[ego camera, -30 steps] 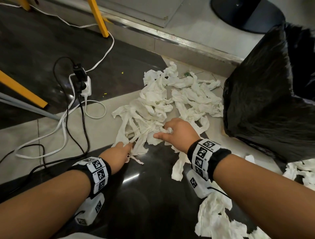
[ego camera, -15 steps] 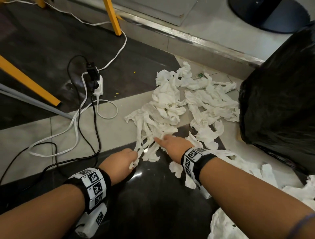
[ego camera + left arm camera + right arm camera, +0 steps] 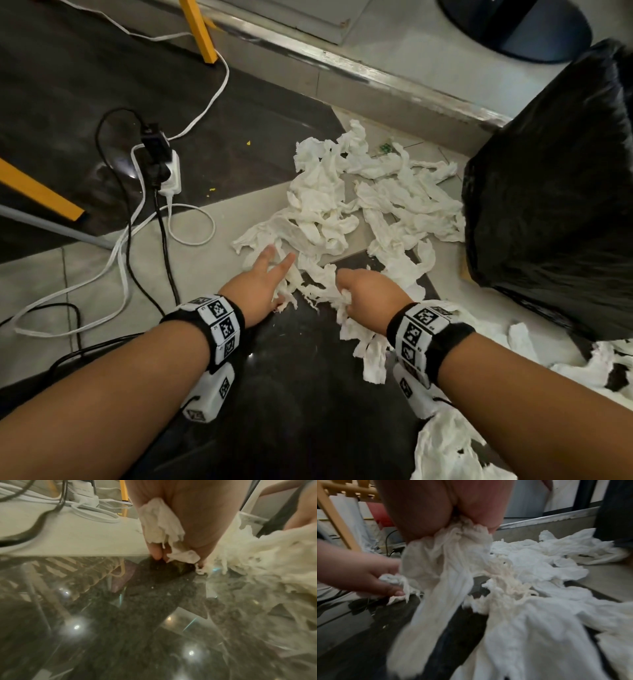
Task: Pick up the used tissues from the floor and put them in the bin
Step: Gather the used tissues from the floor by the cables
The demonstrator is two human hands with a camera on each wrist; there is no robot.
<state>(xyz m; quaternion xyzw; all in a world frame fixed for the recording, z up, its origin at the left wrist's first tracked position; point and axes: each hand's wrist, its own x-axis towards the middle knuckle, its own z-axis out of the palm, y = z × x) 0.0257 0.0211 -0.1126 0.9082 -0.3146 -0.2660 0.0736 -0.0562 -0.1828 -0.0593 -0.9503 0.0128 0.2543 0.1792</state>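
A loose heap of crumpled white tissues (image 3: 342, 205) lies on the floor ahead of me, left of the black bin bag (image 3: 555, 205). My right hand (image 3: 346, 294) is at the heap's near edge, clenched round a bunch of tissues (image 3: 450, 555) that trails down onto the dark floor. My left hand (image 3: 279, 270) reaches into the heap's left corner with two fingers stretched forward. The left wrist view shows a wad of tissue (image 3: 159, 524) tucked against its palm under its other fingers. More tissues (image 3: 445, 445) lie by my right forearm.
A white power strip (image 3: 168, 171) with black and white cables sprawls on the floor to the left. Yellow frame legs (image 3: 202, 34) stand at the back left. A metal threshold (image 3: 394, 78) runs behind the heap, with a dark round base (image 3: 513, 27) beyond it.
My left hand has moved forward into the heap and stretched two fingers out. My right hand has gone from a pointing finger to a fist round tissues.
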